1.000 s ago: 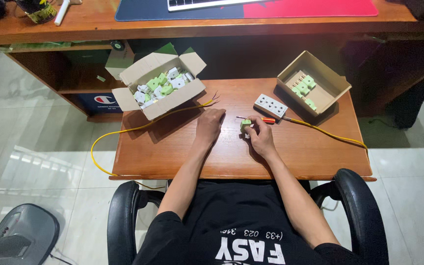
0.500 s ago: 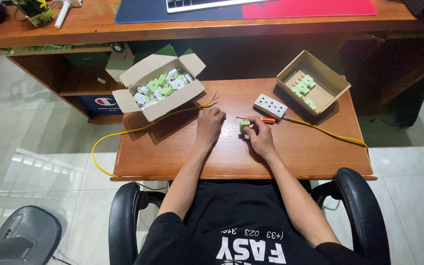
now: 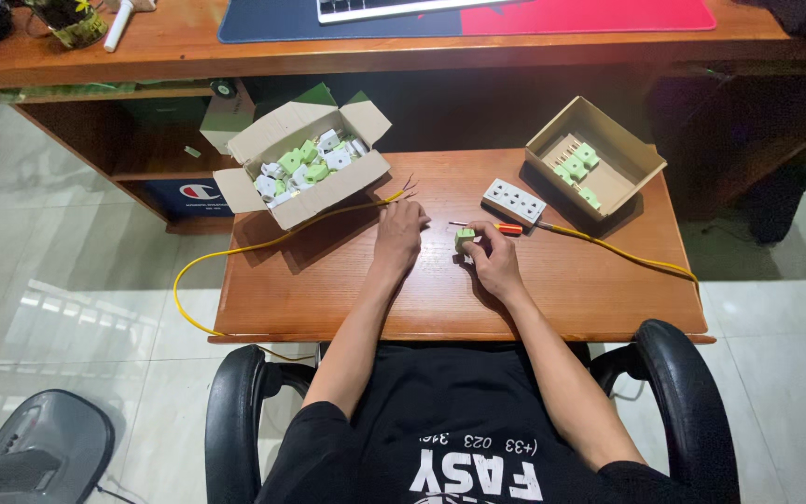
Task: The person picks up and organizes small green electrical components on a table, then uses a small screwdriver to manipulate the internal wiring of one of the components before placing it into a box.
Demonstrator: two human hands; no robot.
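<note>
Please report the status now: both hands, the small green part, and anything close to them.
Left hand flat on the table, holding nothing. Right hand grips the small green part. Orange-handled screwdriver and white socket strip lie just beyond.

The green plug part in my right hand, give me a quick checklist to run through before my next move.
1. Green plug part held in right hand: ok.
2. Left hand free, flat on the table: ok.
3. Orange-handled screwdriver close beside the right hand: ok.
4. Yellow cable bare end near the left hand: ok.
5. White socket strip lying unobstructed: ok.
6. Plug part's screws loosened: cannot tell.
</note>
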